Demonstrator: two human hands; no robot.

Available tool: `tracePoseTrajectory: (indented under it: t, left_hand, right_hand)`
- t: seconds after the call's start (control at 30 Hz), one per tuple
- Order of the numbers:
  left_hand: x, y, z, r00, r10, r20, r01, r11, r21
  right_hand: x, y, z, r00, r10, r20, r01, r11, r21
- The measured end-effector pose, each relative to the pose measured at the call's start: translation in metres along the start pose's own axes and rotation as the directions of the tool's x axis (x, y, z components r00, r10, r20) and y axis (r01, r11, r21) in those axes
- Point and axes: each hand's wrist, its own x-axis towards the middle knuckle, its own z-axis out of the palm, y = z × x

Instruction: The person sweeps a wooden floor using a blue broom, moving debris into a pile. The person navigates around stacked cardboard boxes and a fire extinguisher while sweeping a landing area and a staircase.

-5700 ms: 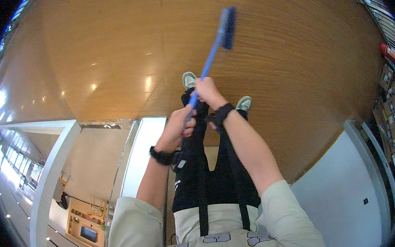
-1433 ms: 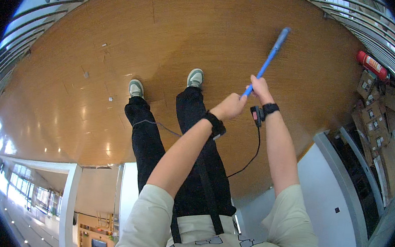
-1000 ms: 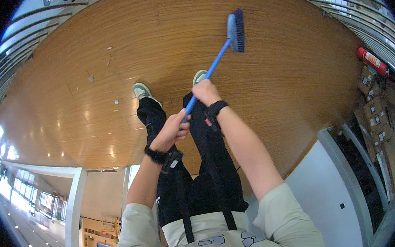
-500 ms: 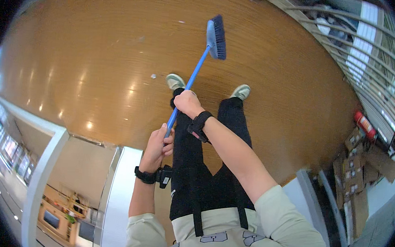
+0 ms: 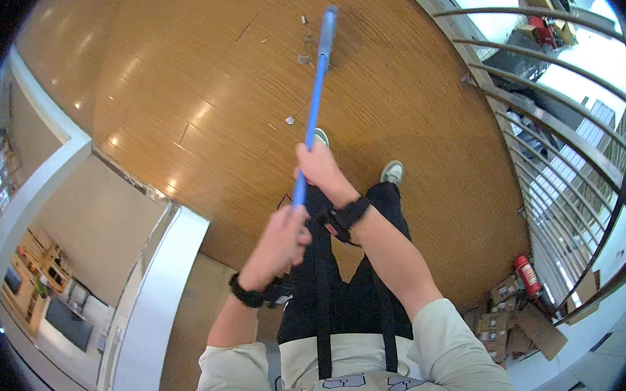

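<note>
A broom with a blue handle points away from me over the brown wood floor. Its head appears edge-on, so most of the bristles are hidden. My left hand is closed round the top end of the handle. Farther along, my right hand grips the same handle. Scraps of litter lie left of the broom head: a pale bit, a greyish clump and a small white piece.
Metal railings run along the right. A red fire extinguisher stands beside flattened cardboard boxes at lower right. To the left is a white frame around an opening. My shoes are on the floor below the broom.
The broom has swung more upright in view and its head has turned edge-on, shifting slightly left. Both hands have moved a little right. The surroundings have rotated as my view turned.
</note>
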Motion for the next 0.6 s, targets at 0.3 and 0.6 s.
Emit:
tracePoseTrajectory:
  t: [0.3, 0.6]
  left_hand:
    - [0.061, -0.020, 0.135, 0.897, -0.060, 0.438, 0.096, 0.994, -0.060]
    - [0.125, 0.043, 0.188, 0.976, -0.046, 0.211, 0.083, 0.982, -0.169]
  right_hand:
    - [-0.062, 0.031, -0.193, 0.894, 0.281, -0.349, -0.335, 0.936, -0.105]
    - [0.016, 0.012, -0.260, 0.909, 0.363, -0.204, -0.370, 0.929, 0.001]
